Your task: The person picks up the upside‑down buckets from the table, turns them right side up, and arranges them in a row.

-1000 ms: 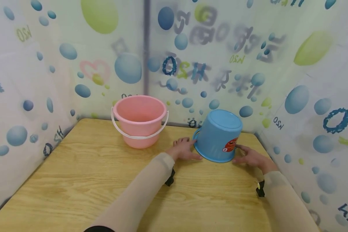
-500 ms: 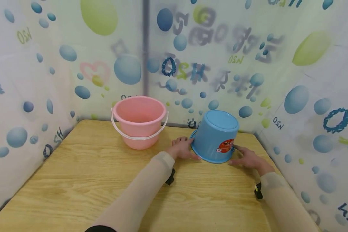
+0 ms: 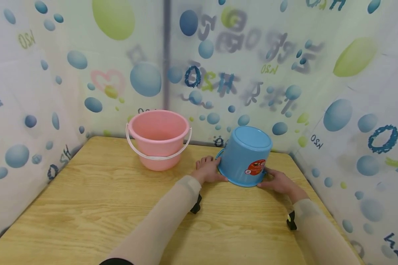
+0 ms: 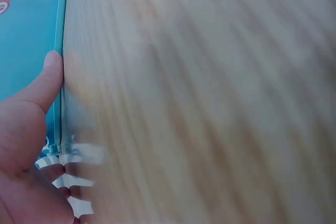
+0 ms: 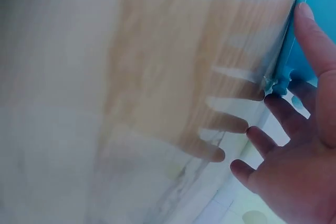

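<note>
The blue bucket (image 3: 247, 158) stands upside down, rim on the desk (image 3: 119, 206), toward its far right corner. The desk's back edge runs just behind the bucket, along the patterned back wall (image 3: 238, 55), so there is little room on that side. The right edge is near too, with only a narrow strip of wood between it and the bucket, and the right hand (image 3: 278, 182) takes up part of that. The longest run of wood surface lies in front of the bucket and off to the left, toward the near side. Between the two buckets there is a modest gap, with the left hand (image 3: 208, 170) at its front; the pink bucket (image 3: 159, 138), mouth up with its white handle (image 3: 159, 157) hanging in front, stands to the left.

The bucket sits between the hands. The left hand is at its left side, thumb laid on the rim and fingers spread apart. The right hand is at the other side, below the red label (image 3: 255, 167), its thumb on the rim and its fingers likewise apart. Whether the index fingers also touch the bucket is hard to tell from the wrist views.
</note>
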`<action>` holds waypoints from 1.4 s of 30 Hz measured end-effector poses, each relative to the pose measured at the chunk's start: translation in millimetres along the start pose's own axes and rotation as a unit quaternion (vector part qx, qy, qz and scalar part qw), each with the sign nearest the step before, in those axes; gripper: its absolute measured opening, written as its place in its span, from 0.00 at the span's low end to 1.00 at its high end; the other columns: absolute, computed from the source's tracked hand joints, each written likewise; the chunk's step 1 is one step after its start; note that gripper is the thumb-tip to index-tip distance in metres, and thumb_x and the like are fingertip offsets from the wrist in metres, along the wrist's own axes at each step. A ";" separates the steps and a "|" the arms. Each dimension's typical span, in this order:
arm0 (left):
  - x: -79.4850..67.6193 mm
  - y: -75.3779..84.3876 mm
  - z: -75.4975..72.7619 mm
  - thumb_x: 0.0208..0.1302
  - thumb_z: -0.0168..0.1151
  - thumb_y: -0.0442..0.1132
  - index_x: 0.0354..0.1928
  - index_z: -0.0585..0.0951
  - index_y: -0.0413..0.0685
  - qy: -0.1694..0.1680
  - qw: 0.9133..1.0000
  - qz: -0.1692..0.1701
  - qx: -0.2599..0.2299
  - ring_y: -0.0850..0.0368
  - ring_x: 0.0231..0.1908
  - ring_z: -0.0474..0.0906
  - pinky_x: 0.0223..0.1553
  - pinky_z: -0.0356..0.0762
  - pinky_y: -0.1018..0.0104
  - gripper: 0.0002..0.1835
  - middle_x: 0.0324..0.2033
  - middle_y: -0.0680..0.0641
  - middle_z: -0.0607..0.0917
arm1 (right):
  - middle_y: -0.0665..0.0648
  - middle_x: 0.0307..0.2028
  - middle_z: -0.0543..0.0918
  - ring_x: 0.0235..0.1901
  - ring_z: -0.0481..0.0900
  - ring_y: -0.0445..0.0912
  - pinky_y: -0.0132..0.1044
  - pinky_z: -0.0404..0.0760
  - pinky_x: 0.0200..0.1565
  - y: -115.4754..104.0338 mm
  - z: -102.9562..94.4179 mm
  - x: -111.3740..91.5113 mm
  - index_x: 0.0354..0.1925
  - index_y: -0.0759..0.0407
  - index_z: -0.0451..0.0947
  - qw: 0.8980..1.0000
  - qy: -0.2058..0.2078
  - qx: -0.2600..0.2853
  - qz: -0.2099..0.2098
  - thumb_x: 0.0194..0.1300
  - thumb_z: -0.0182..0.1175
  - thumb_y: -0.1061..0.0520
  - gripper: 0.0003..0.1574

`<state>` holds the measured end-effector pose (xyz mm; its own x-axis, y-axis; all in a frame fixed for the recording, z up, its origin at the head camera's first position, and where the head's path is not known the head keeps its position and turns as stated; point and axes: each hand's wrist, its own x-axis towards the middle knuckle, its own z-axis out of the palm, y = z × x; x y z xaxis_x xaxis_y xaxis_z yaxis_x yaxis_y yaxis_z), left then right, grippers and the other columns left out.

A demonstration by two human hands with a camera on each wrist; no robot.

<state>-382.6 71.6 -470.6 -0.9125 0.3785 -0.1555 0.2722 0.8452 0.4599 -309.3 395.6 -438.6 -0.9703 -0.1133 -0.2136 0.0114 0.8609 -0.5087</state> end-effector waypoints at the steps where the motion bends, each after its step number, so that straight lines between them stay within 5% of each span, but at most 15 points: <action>1: -0.3 -0.1 0.1 0.64 0.74 0.72 0.90 0.53 0.61 0.001 1.000 -0.001 -0.002 0.35 0.83 0.51 0.82 0.48 0.35 0.61 0.86 0.38 0.57 | 0.77 0.84 0.54 0.83 0.51 0.78 0.76 0.57 0.79 -0.2 0.7 0.3 0.88 0.65 0.48 1.000 0.001 0.007 -0.002 0.70 0.75 0.35 0.71; 8: -3.2 -2.2 -1.3 0.68 0.74 0.67 0.91 0.50 0.59 0.018 0.998 0.008 -0.053 0.36 0.83 0.53 0.82 0.46 0.33 0.60 0.87 0.44 0.60 | 0.75 0.84 0.59 0.82 0.59 0.74 0.73 0.60 0.80 -8.3 2.7 3.0 0.90 0.58 0.40 0.997 0.017 0.069 -0.031 0.73 0.73 0.38 0.70; 18: -15.5 -1.8 -10.1 0.66 0.81 0.58 0.91 0.46 0.57 0.045 0.989 0.040 -0.133 0.40 0.77 0.65 0.76 0.50 0.39 0.64 0.87 0.47 0.61 | 0.78 0.77 0.70 0.77 0.69 0.72 0.71 0.68 0.77 -20.7 5.7 0.4 0.89 0.64 0.41 0.992 0.038 0.116 -0.035 0.74 0.73 0.42 0.69; 27: -24.2 -18.2 -17.2 0.63 0.79 0.66 0.91 0.49 0.57 0.044 0.986 0.082 -0.138 0.37 0.86 0.55 0.84 0.46 0.28 0.65 0.87 0.45 0.60 | 0.75 0.73 0.77 0.74 0.75 0.68 0.70 0.71 0.75 -24.3 6.6 -5.5 0.90 0.61 0.43 0.990 0.034 0.133 -0.040 0.74 0.73 0.38 0.69; 37: -30.1 -17.7 -25.4 0.65 0.81 0.54 0.90 0.51 0.52 0.077 0.959 0.155 -0.224 0.42 0.87 0.53 0.86 0.54 0.40 0.62 0.88 0.44 0.57 | 0.74 0.82 0.62 0.76 0.71 0.73 0.67 0.76 0.74 -31.7 8.1 -16.1 0.90 0.62 0.40 0.979 0.040 0.181 -0.084 0.76 0.72 0.46 0.66; 42: -32.7 -13.9 -25.6 0.65 0.81 0.54 0.90 0.52 0.56 0.081 0.958 0.147 -0.233 0.40 0.87 0.55 0.86 0.55 0.40 0.61 0.87 0.41 0.58 | 0.73 0.81 0.65 0.74 0.74 0.71 0.67 0.77 0.72 -31.8 8.5 -19.6 0.89 0.63 0.42 0.979 0.049 0.172 -0.092 0.74 0.74 0.47 0.67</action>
<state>-364.4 37.8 -449.5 -0.8628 0.4792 0.1609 0.3933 0.4364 0.8092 -288.7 366.2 -425.3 -0.9819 -0.1885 -0.0184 -0.1024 0.6100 -0.7858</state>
